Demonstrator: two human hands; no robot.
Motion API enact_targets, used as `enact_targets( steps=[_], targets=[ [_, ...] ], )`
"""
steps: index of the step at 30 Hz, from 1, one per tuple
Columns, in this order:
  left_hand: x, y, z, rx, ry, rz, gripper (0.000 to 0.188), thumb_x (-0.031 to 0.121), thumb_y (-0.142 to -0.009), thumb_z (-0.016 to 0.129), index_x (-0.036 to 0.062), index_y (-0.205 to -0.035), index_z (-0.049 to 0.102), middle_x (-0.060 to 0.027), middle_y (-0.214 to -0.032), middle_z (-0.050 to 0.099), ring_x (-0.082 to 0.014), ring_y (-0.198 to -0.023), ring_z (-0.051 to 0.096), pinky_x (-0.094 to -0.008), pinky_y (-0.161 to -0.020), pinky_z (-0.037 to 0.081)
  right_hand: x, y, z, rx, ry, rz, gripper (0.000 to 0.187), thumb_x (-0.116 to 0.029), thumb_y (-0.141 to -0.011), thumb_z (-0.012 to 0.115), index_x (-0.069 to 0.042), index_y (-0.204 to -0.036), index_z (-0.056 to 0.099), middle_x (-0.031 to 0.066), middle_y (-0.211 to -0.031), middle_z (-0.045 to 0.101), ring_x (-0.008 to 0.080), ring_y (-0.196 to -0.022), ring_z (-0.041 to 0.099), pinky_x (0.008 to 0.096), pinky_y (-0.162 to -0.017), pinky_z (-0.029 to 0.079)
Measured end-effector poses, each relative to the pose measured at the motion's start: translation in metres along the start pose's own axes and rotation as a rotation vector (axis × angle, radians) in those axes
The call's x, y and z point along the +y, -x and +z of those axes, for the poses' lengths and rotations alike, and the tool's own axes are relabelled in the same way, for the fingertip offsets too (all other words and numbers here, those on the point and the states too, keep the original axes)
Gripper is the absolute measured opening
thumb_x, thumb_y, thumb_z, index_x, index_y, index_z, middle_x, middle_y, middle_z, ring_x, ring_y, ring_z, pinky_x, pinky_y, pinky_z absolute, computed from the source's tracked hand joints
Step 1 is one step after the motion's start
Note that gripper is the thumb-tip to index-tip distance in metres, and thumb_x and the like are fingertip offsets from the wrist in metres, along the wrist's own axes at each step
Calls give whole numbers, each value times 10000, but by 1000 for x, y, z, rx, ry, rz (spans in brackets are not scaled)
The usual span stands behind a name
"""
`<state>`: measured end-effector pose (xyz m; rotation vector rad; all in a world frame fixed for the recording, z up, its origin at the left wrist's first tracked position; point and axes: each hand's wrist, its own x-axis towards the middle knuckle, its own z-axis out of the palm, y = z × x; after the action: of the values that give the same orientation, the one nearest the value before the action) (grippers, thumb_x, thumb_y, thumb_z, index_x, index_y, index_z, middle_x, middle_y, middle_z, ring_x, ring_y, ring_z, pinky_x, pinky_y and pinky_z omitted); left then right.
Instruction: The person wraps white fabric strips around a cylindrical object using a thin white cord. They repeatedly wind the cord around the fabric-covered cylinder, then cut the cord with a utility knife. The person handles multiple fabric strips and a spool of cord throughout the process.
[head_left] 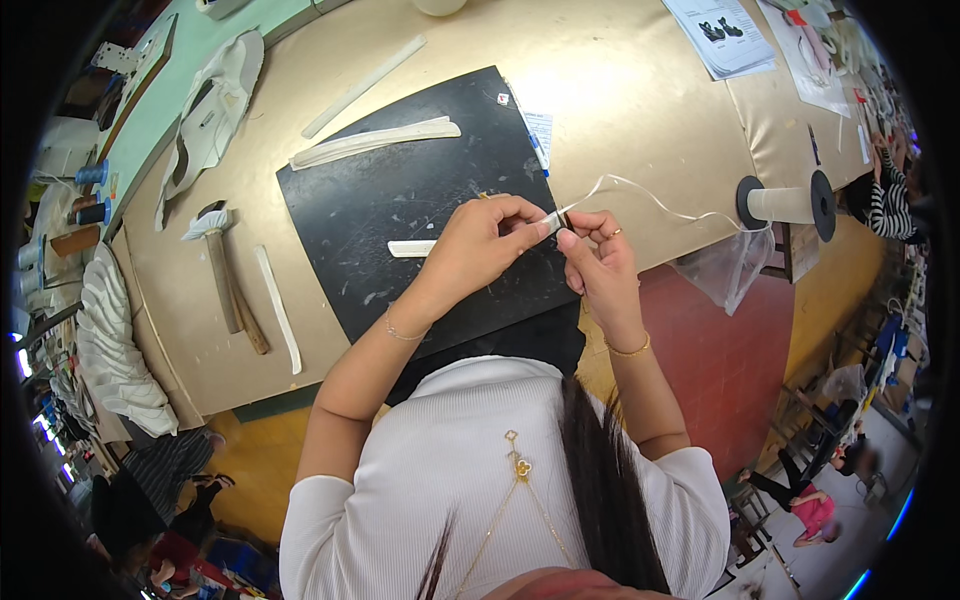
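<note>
Taking the two hands as the middle of the clock, we found the narrow white tape [650,197] between them, its near end over the right edge of the black board [325,225]. The left hand [478,240] was grasping that end between thumb and curled fingers. The right hand [605,262] was pinching at the same spot, beside a slim dark thing [564,214]; we could not tell whether it gripped that too.

From the fingertips the tape rose in a loose loop toward one o'clock, then sagged to the spool [778,205] at three o'clock, which had a pale core and dark round ends. We judged the tape feather-light, limp and perhaps a little slippery, given its faint sheen; it looked likelier to twist than to break. A flat pinch close to the end seemed the best hold, with the loop left slack.

At ten o'clock a bundle of cream strips [375,142] lay across the board, flat, straight-edged and seemingly stiffer. A short white strap [408,248], ridged lengthwise, sat at nine o'clock, partly hidden by the left hand. Farther out that way we saw a brush [212,228] with pale bristles and a wooden handle. The table cover [640,100] was smooth, glossy gold, while the board looked hard and scuffed.
</note>
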<state>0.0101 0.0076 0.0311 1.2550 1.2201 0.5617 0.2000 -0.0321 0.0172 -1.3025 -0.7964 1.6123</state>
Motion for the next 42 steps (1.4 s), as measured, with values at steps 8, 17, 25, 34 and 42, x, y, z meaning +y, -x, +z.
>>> enact_targets(
  steps=[8, 17, 25, 34, 42],
  targets=[
    [-4, -1, 0, -15, 11, 2, 269, 232, -946, 726, -12, -1056, 745, -32, -795, 683, -81, -727, 577, -256, -658, 459, 7, -4, 0, -12, -4, -73, 222, -127, -984, 702, -14, -1138, 588, 18, -858, 627, 25, -560, 490, 181, -479, 368],
    [-4, -1, -1, -1, 34, -1, 285, 263, -957, 730, -13, -1029, 740, -19, -768, 667, -77, -706, 573, -247, -645, 460, 8, -8, -5, -8, -43, -131, 245, -123, -973, 717, 0, -1142, 588, 32, -959, 619, 28, -573, 500, 184, -477, 371],
    [1, 3, -1, -8, 85, -17, 285, 262, -956, 735, -17, -1015, 737, -18, -775, 670, -79, -703, 579, -248, -647, 473, 5, -8, -5, -20, -27, -140, 266, -112, -958, 735, 1, -1140, 577, 25, -1009, 595, 29, -574, 496, 190, -470, 359],
    [3, 6, 2, -33, 150, -46, 304, 280, -961, 729, -21, -1007, 733, -27, -788, 678, -83, -710, 590, -251, -666, 492, 5, -8, 0, -17, -41, -189, 234, -94, -962, 724, 0, -1122, 581, 43, -1024, 613, 30, -565, 493, 192, -467, 361],
    [12, 22, -10, -1, 185, -93, 282, 262, -977, 708, -16, -1018, 724, -25, -773, 671, -71, -614, 572, -241, -577, 484, -7, -13, 3, 32, 64, -171, 225, -102, -970, 711, 10, -1131, 602, 59, -930, 642, 62, -579, 523, 206, -513, 416]
  ],
)
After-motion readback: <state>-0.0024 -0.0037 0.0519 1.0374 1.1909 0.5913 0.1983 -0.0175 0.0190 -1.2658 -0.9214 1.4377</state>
